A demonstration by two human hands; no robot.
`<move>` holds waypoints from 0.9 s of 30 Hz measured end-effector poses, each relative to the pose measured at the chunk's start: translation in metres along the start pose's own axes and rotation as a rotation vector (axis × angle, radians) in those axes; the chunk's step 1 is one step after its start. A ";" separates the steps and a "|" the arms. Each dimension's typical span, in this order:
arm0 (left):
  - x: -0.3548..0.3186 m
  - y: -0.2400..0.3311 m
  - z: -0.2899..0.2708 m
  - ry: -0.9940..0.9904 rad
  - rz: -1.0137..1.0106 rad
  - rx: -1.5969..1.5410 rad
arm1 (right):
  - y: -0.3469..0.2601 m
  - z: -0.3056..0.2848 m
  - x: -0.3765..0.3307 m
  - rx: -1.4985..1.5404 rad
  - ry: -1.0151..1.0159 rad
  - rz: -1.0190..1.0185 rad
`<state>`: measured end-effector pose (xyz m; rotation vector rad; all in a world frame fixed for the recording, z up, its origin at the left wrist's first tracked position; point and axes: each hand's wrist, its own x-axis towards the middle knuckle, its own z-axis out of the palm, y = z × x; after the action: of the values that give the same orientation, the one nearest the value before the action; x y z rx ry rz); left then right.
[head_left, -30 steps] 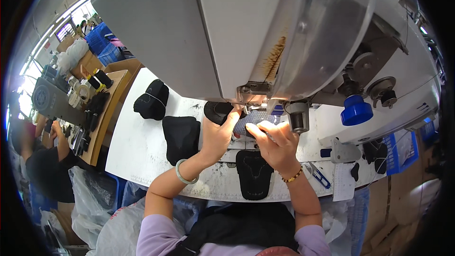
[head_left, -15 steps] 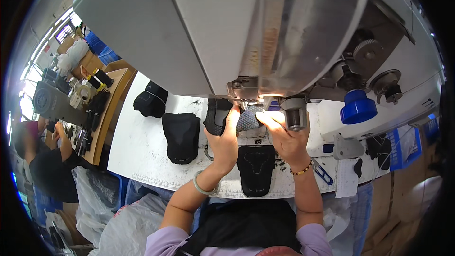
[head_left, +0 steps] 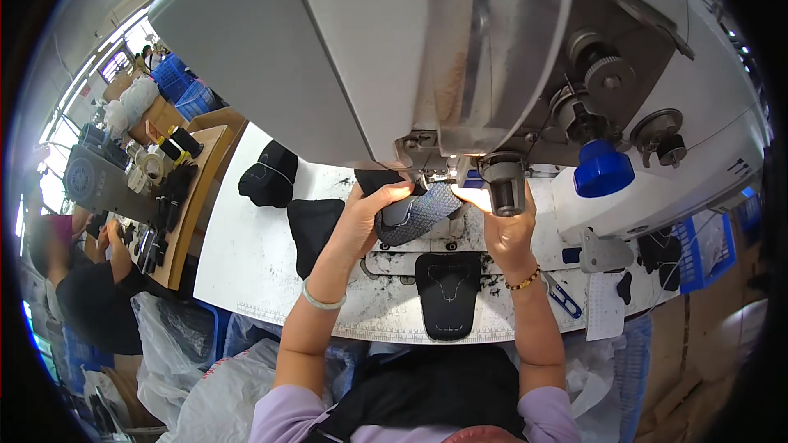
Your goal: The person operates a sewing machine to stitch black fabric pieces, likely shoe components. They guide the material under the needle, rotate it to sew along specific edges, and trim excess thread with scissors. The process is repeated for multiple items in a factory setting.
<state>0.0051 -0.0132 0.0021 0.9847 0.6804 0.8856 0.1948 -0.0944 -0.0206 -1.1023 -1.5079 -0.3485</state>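
Under the sewing machine's needle area [head_left: 435, 179] lies a curved grey textured piece with a black part, which looks like a shoe upper [head_left: 423, 217]. My left hand [head_left: 365, 215] grips its left side, thumb on top and the other fingers mostly hidden below. At its right edge is my right hand [head_left: 507, 228], with fingertips pressed on the material and partly covered by a metal cylinder of the machine [head_left: 502, 184]. Nearest me on the white table lies a flat black padded piece [head_left: 447, 295] with pale stitched lines. Left of my left hand rests another black piece [head_left: 312, 230].
The machine head [head_left: 328, 49] hangs low over both hands. A bundle of black pieces [head_left: 268, 174] sits at the table's left. Blue-handled thread snips [head_left: 564, 300] and a paper slip [head_left: 606, 308] lie at right, near a blue basket [head_left: 707, 250]. Far left, another person [head_left: 98, 303] works.
The shoe upper has turned and tilted, showing more of its grey textured side. My left hand has moved left and its wrist has swung left; my right hand has shifted slightly down.
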 end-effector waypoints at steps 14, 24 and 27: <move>-0.016 -0.037 0.032 0.095 0.425 -0.072 | 0.000 0.002 -0.016 0.176 0.075 0.276; -0.019 -0.052 0.053 0.293 0.702 0.128 | -0.032 -0.008 -0.005 0.656 -0.321 0.784; -0.026 -0.036 0.057 0.278 0.691 0.285 | -0.044 -0.007 0.003 0.755 -0.403 0.908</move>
<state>0.0501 -0.0689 -0.0051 1.4040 0.7208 1.5819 0.1649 -0.1211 -0.0003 -1.1221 -1.1356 1.0361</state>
